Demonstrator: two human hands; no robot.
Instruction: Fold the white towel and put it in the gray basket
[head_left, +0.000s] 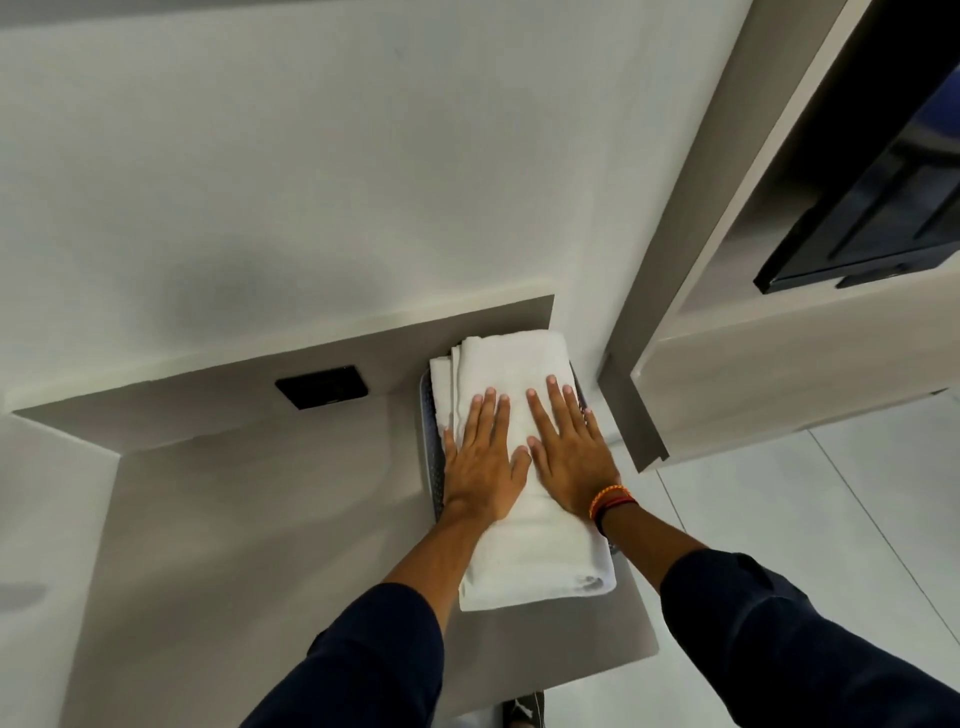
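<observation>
The white towel (524, 561) lies folded into a long thick stack on top of the gray basket (435, 467), which shows only as a perforated rim along the towel's left and right sides. My left hand (480, 457) rests flat, palm down, on the towel's left half. Beside it my right hand (569, 452) also lies flat with fingers spread, a red and orange band on its wrist. Both hands press on the towel and grip nothing. The towel's near end overhangs the basket's front edge.
The basket stands at the right end of a gray counter (260, 545) under a white wall ledge. A black wall socket (323, 387) sits to the left. A cabinet edge (631, 410) stands close on the right, a black screen (872, 218) beyond it, tiled floor (779, 493) below.
</observation>
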